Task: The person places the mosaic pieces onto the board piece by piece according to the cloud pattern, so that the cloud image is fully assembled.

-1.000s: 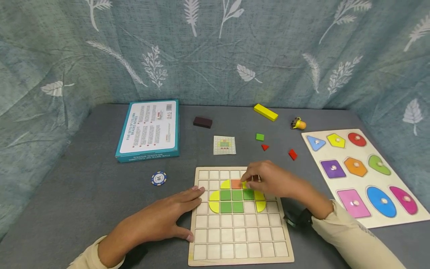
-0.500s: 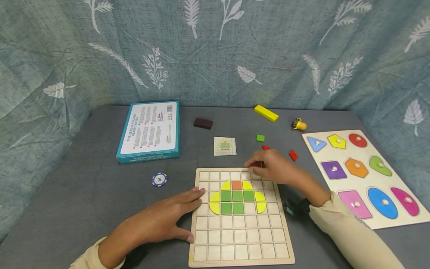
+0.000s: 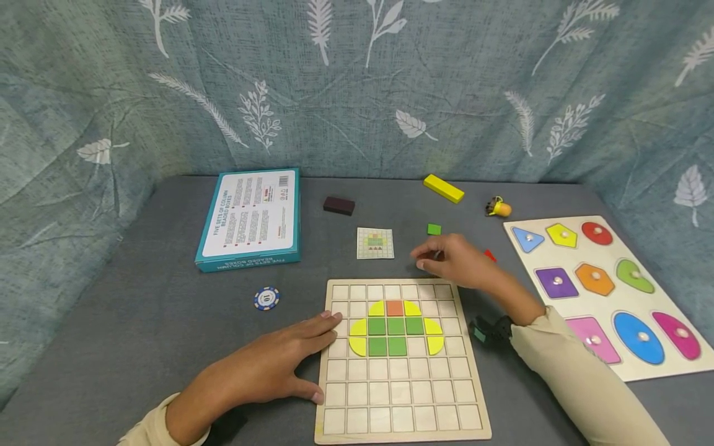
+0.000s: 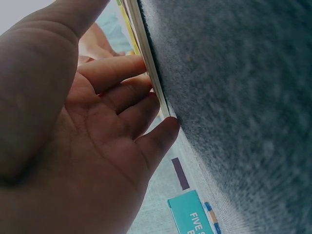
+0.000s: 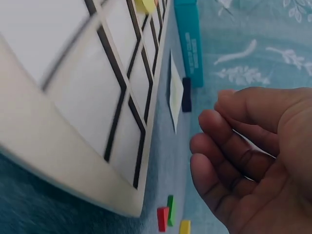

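My left hand [image 3: 279, 359] lies at the left side of a wooden grid board [image 3: 401, 396]. Its fingertips and thumb touch the board's edge, as the left wrist view also shows. Yellow quarter-circle tiles [image 3: 357, 347], an orange square tile [image 3: 394, 308] and green square tiles [image 3: 395, 326] sit in the upper cells. Beyond the board's far right corner hovers my right hand [image 3: 460, 263], fingers loosely bent and holding nothing. A loose green square tile [image 3: 434, 229] lies just past its fingers. A red piece [image 3: 490, 255] is partly covered by that hand.
A printed pattern card [image 3: 375, 243] lies behind the board, near a dark block [image 3: 339, 205] and a teal box [image 3: 249, 220]. A poker chip [image 3: 266, 298] is at left. Rightward are a yellow block [image 3: 444, 188], a small toy figure [image 3: 498, 207] and a knobbed shape board [image 3: 602, 310].
My right hand has moved from the yellow and orange tiles up past the board's far edge, now covering the small red triangle. My left hand has stayed at the board's edge.
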Tool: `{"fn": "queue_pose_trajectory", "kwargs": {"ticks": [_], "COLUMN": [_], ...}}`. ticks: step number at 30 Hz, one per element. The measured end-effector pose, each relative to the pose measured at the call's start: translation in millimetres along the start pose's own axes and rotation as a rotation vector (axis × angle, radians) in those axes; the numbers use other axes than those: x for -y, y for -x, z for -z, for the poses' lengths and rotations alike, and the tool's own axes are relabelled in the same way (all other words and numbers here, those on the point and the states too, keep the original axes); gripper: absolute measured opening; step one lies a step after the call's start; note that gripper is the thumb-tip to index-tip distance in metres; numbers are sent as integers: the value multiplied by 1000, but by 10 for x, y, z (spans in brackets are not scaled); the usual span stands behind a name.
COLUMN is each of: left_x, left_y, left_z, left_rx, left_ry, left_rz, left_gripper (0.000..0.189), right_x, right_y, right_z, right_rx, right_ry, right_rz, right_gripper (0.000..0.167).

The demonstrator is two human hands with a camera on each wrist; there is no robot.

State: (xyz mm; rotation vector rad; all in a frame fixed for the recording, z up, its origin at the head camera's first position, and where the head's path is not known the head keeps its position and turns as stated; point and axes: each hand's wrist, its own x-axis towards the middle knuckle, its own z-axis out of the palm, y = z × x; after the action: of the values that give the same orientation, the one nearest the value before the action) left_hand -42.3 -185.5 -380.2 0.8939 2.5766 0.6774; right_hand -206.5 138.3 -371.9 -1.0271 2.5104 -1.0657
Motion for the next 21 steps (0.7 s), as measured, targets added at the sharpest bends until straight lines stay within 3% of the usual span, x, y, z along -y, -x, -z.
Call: {"fn": "queue_pose_trajectory", "kwargs": {"ticks": [10,21], "left_x": [-2,-3], "left_y": [-4,0], "left_z": [-4,-8], "left_rx": [-7,8], "left_ry": [-10,18], "left_rz": [1,17], "left_gripper": [91,91], "right_x": [-261,-514], "right_y": [-113,-233], "right_z": [122,240], "right_rx": [-145,-206], "right_ry": [89,33], "right_rz": [21,-178], "right_gripper": [21,30]}}
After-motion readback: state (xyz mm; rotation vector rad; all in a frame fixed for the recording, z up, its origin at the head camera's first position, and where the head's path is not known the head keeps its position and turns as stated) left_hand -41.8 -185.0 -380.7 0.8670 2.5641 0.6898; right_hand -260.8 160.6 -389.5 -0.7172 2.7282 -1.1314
